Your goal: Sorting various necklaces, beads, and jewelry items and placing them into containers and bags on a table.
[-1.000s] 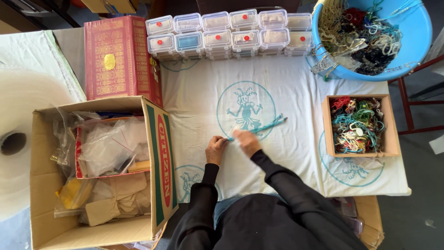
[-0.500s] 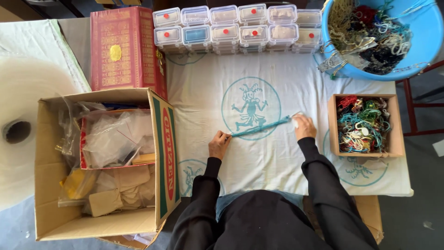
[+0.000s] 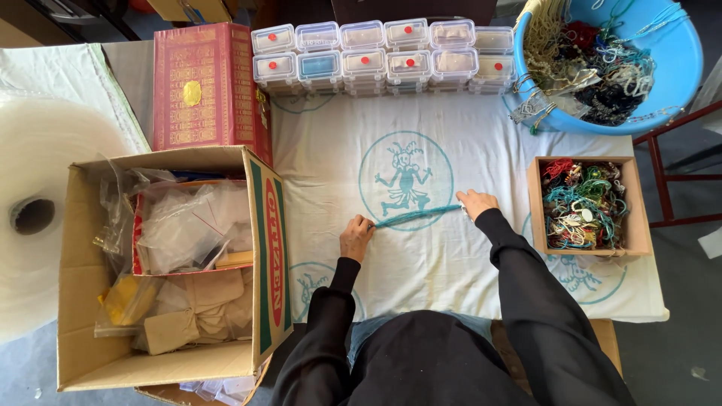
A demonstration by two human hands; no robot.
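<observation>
Stretching a teal cord taut over the white cloth.
Left hand pinches 1 end, right hand pinches the other; cord lies just below the printed figure.

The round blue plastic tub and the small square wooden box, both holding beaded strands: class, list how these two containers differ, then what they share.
The round blue plastic tub is curved and larger; the small square wooden box is straight-sided and smaller. The tub sits at the far right corner of the white printed cloth; the box sits nearer, just beyond the right hand. The tub's contents look mostly pale and dark; the box's are brighter, with teal and red. Both are open and hold tangled strands.
</observation>
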